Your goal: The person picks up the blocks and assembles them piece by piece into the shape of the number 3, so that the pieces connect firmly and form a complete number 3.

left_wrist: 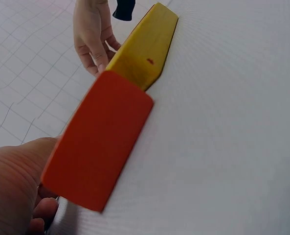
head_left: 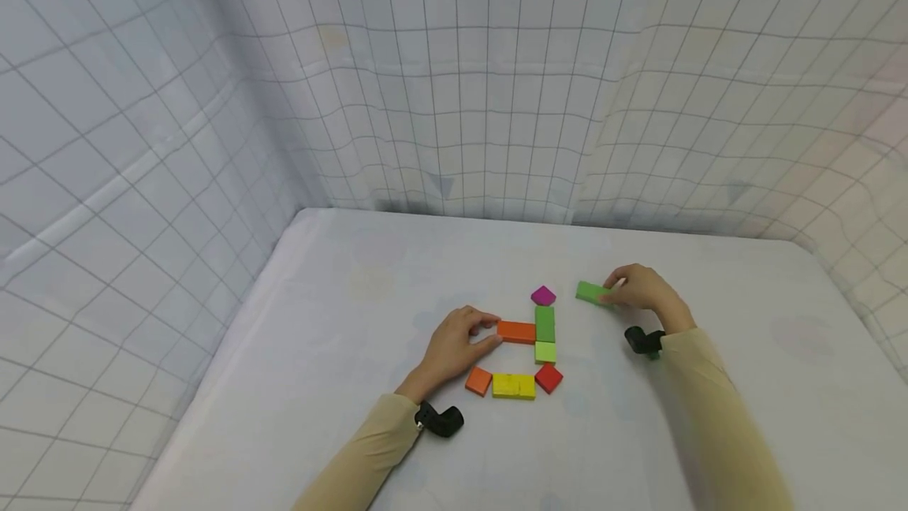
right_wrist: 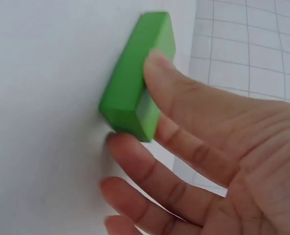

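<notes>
My right hand (head_left: 641,289) pinches a green rectangular block (right_wrist: 137,73), thumb on one face and fingers at its end, to the right of the arrangement. At the left end of a long orange block (head_left: 516,332), my left hand (head_left: 454,345) has its thumb and index fingertip on either side. That block's right end meets another green block (head_left: 545,323) in an upright column. A magenta pentagon-shaped block (head_left: 543,296) sits above the column, and a light green square block (head_left: 545,352) below it. In the left wrist view, an orange block (left_wrist: 98,142) hides the left fingertips.
Closer to me lie a small orange block (head_left: 478,381), yellow blocks (head_left: 514,386) and a red block (head_left: 548,378) in a row. A white cloth covers the table (head_left: 340,290). Grid-patterned curtains (head_left: 461,101) hang behind it and along the sides. Black devices are strapped to both wrists.
</notes>
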`<state>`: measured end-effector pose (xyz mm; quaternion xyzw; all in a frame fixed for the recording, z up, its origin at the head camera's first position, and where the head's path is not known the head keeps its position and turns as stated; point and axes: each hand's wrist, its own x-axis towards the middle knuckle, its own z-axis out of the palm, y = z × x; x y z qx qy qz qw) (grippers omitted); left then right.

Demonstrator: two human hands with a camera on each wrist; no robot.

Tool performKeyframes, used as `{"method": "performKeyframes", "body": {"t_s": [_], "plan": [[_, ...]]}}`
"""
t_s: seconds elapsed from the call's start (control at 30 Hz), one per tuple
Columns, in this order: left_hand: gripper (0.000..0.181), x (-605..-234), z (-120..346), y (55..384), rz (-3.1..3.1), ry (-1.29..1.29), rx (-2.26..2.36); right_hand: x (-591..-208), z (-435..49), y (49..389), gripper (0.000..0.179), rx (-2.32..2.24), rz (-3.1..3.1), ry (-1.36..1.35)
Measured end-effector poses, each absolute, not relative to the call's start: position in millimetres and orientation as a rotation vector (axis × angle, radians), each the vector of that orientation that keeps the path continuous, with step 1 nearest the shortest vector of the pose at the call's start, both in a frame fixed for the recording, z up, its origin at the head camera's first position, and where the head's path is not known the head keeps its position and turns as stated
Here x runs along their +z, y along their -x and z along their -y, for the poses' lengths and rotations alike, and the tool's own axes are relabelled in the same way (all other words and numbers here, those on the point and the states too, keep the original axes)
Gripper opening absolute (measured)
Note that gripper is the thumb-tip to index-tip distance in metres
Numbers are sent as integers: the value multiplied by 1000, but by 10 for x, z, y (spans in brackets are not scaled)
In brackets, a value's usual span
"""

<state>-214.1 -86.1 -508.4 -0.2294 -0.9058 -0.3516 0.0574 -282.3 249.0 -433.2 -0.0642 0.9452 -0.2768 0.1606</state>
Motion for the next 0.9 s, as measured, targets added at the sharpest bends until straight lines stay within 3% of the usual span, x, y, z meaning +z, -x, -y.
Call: {"method": "performKeyframes", "body": {"t_s": [0.5, 0.9], "plan": [[32, -5091, 867, 2142, 2728, 712, -1055, -4465, -2147, 3138, 40, -1044, -2630, -25], [33, -5084, 859, 2148, 2749, 702, -1061, -4502, -1773, 3369, 36, -1123, -2567, 94]]}}
